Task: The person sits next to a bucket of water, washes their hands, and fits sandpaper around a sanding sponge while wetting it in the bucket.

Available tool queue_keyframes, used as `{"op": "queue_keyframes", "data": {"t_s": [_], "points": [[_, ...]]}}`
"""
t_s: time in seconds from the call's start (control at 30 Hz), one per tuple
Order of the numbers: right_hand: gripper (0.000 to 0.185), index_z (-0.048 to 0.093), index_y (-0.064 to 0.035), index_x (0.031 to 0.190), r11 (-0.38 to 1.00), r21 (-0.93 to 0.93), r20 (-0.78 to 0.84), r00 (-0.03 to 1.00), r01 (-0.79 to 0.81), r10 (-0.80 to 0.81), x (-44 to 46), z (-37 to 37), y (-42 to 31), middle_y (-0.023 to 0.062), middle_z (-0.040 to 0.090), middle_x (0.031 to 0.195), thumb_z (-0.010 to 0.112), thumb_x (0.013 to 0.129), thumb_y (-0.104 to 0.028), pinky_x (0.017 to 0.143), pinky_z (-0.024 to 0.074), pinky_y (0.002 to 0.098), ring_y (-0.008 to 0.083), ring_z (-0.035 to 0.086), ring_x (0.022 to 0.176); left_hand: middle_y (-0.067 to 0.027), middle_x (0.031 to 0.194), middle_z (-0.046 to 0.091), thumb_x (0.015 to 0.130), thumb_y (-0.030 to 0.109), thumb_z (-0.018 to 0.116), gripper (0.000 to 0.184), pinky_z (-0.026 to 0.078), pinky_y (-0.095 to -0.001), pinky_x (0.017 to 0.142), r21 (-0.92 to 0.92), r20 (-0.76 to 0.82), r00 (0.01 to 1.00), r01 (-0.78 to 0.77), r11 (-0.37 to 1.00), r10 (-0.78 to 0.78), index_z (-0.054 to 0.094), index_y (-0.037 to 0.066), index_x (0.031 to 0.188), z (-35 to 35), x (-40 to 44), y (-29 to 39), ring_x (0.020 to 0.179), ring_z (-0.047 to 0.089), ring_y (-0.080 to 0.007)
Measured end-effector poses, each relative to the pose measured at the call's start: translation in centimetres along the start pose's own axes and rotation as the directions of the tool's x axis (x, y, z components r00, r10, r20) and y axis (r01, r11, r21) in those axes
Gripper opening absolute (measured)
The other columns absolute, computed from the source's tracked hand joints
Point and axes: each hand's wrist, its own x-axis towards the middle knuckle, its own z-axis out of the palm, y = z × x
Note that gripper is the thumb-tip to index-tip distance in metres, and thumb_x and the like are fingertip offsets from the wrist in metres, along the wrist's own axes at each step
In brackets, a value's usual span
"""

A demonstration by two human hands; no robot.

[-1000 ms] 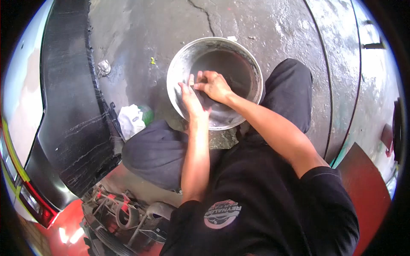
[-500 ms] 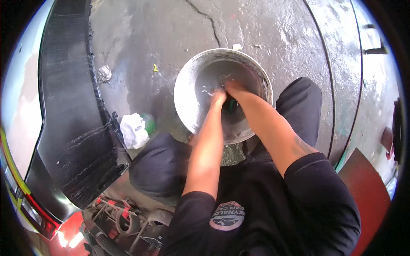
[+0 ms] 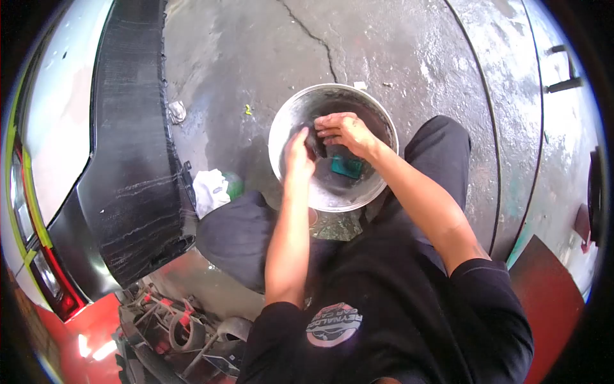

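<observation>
Silver metal it is, a round basin (image 3: 279,150) sitting on the wet grey floor (image 3: 409,38), and both bare hands are at work over it! Take twelve o'clock as the top of the view. The left hand (image 3: 299,157) is over toward nine o'clock in the basin, fingers pointing up to twelve. The right hand (image 3: 347,133) comes in toward one o'clock, its fingers drawn close together and reaching across to the left one. Something dark shows between the two, but it's too shadowed to name, and I can't tell whether either grip is pinching it. Down at five o'clock inside the basin, there's the green block (image 3: 346,166), below the right hand and apart from it.

Around the outside now: a white scrap (image 3: 360,85) lies just off the rim near one o'clock, a small yellow scrap (image 3: 248,110) out at ten. At eight o'clock, a white rag (image 3: 210,192) rests against something round and green (image 3: 235,185). A big black panel (image 3: 128,141) fills nine o'clock, and the person's right knee (image 3: 438,150) is at three.
</observation>
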Motion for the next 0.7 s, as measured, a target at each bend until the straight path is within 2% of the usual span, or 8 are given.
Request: {"op": "queue_keyframes", "data": {"t_s": [0.1, 0.17, 0.23, 0.27, 0.37, 0.43, 0.5, 0.7], "points": [[0.046, 0.064, -0.0010, 0.127, 0.999, 0.028, -0.115, 0.993, -0.038, 0.041, -1.3, 1.6, -2.1, 0.0108, 0.069, 0.117, 0.066, 0.097, -0.035, 0.095, 0.0513, 0.0415, 0.0241, 0.065, 0.108, -0.0144, 0.115, 0.070, 0.101, 0.020, 0.055, 0.030, 0.057, -0.0508, 0.090, -0.022, -0.172, 0.982, -0.084, 0.996, 0.079, 0.060, 0.001, 0.124, 2.1, -4.1, 2.2, 0.102, 0.070, -0.0314], [0.049, 0.063, -0.0032, 0.128, 0.998, -0.037, -0.167, 0.985, -0.043, 0.037, -2.3, 2.9, -3.0, 0.0083, 0.069, 0.113, 0.066, 0.098, -0.042, 0.095, 0.0498, 0.0387, 0.0215, 0.064, 0.109, -0.0185, 0.114, 0.070, 0.104, 0.027, 0.051, 0.036, 0.058, -0.0509, 0.088, -0.166, 0.106, 0.991, -0.060, 0.984, 0.078, 0.059, 0.001, 0.128, 2.3, -5.8, 3.0, 0.101, 0.071, -0.0343], [0.059, 0.065, -0.0018, 0.126, 0.995, -0.087, -0.225, 0.974, -0.052, 0.032, -2.4, 4.2, -2.9, 0.0110, 0.069, 0.111, 0.070, 0.094, -0.051, 0.094, 0.0517, 0.0374, 0.0220, 0.066, 0.106, -0.0171, 0.113, 0.071, 0.104, 0.031, 0.055, 0.036, 0.058, -0.0490, 0.087, -0.224, 0.116, 0.993, 0.037, 0.974, -0.011, 0.061, 0.003, 0.127, 3.7, -7.7, 3.4, 0.100, 0.071, -0.0327], [0.043, 0.066, -0.0079, 0.124, 0.991, -0.094, -0.254, 0.964, -0.100, 0.073, -1.7, 4.1, -2.1, 0.0008, 0.068, 0.110, 0.060, 0.103, -0.045, 0.090, 0.0486, 0.0339, 0.0126, 0.062, 0.102, -0.0147, 0.115, 0.070, 0.103, 0.035, 0.056, 0.037, 0.059, -0.0423, 0.087, -0.129, 0.128, 0.991, -0.018, 0.991, 0.034, 0.065, 0.004, 0.122, 4.8, -8.9, 3.2, 0.099, 0.072, -0.0270], [0.041, 0.067, -0.0056, 0.120, 0.986, -0.167, -0.324, 0.945, -0.015, -0.041, -0.5, 4.2, 0.4, 0.0012, 0.069, 0.105, 0.059, 0.104, -0.042, 0.084, 0.0495, 0.0299, 0.0107, 0.062, 0.095, -0.0100, 0.117, 0.070, 0.095, 0.017, 0.073, 0.034, 0.057, -0.0373, 0.084, 0.014, -0.028, 0.984, -0.175, 0.984, 0.175, 0.065, 0.002, 0.124, 7.1, -9.4, 0.6, 0.098, 0.069, -0.0199], [0.043, 0.066, -0.0010, 0.116, 0.875, -0.471, -0.152, 0.966, 0.114, -0.208, -1.8, 4.4, -0.2, 0.0017, 0.066, 0.095, 0.053, 0.107, -0.042, 0.082, 0.0485, 0.0276, 0.0087, 0.057, 0.089, -0.0103, 0.108, 0.071, 0.095, 0.012, 0.072, 0.026, 0.055, -0.0344, 0.082, 0.213, -0.101, 0.938, -0.306, 0.928, 0.333, 0.068, -0.002, 0.117, 7.7, -9.3, -0.1, 0.092, 0.067, -0.0185], [0.058, 0.061, 0.0051, 0.130, 0.790, -0.603, -0.127, 0.964, 0.112, -0.234, -2.7, 5.4, -0.6, 0.0212, 0.070, 0.116, 0.046, 0.107, -0.046, 0.098, 0.0480, 0.0382, 0.0282, 0.065, 0.108, -0.0086, 0.103, 0.071, 0.095, 0.010, 0.073, 0.022, 0.053, -0.0334, 0.082, 0.417, -0.143, 0.884, -0.354, 0.837, 0.445, 0.069, -0.003, 0.112, 8.1, -9.0, -0.4, 0.091, 0.066, -0.0172], [0.062, 0.043, 0.0031, 0.149, 0.739, -0.657, -0.028, 0.975, 0.149, -0.222, -2.9, 4.9, 0.2, 0.0269, 0.061, 0.136, 0.046, 0.107, -0.042, 0.110, 0.0414, 0.0395, 0.0355, 0.057, 0.130, -0.0079, 0.104, 0.072, 0.095, 0.002, 0.070, 0.018, 0.052, -0.0317, 0.083, 0.345, -0.121, 0.819, -0.495, 0.798, 0.561, 0.070, -0.004, 0.112, 7.3, -7.0, -1.1, 0.090, 0.065, -0.0152]]}}
